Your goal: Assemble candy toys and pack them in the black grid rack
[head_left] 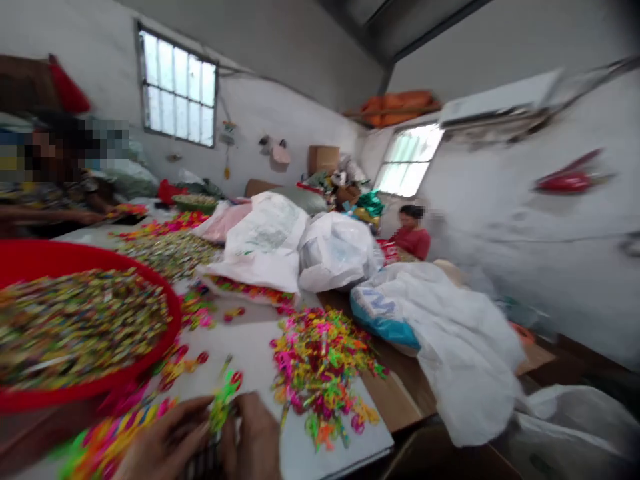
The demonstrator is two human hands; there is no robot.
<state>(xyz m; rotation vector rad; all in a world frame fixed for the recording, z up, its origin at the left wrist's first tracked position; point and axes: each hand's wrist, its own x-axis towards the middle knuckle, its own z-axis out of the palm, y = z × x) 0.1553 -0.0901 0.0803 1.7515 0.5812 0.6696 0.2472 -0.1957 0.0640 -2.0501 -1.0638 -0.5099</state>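
Observation:
At the bottom centre, my left hand (167,440) and my right hand (255,437) are close together with bent fingers. Between their fingertips is a small green and yellow plastic piece (220,407) with a pink-red ring at its top. To the right of my right hand, a heap of colourful plastic pieces (325,367) spreads over the white tabletop (250,333). Beside my left hand, at the lower left, lies a blurred row of bright pieces (110,440). A large red basin (173,313) on the left is filled with small wrapped items.
White sacks (265,233) and a bulging plastic bag (337,253) stand behind the heap. A white and blue sack (450,333) lies at the right over cardboard (395,393). One person (55,153) sits far left, another (413,237) at the back.

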